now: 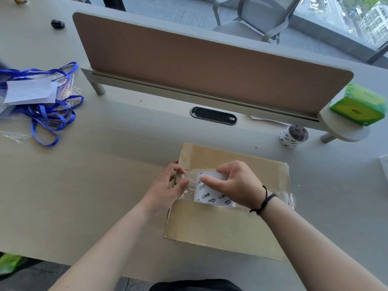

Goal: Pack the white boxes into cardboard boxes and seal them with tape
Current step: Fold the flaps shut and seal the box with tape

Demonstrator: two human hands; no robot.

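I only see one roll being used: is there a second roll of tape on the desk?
Yes, a second tape roll stands on the desk beyond the cardboard box, apart from the roll the right hand holds.

This is looking like an office. A long pale beige table [94,175] is carrying a tan fabric privacy divider with a rounded cream frame [199,66], and a black oval cable port [213,115] is sitting in the tabletop just in front of it. A grey mesh swivel chair [258,15] is standing beyond the divider, beside floor-to-ceiling glass [346,19] overlooking city buildings far below. Tangled blue lanyards with clear badge sleeves [48,106] are lying at the table's left.
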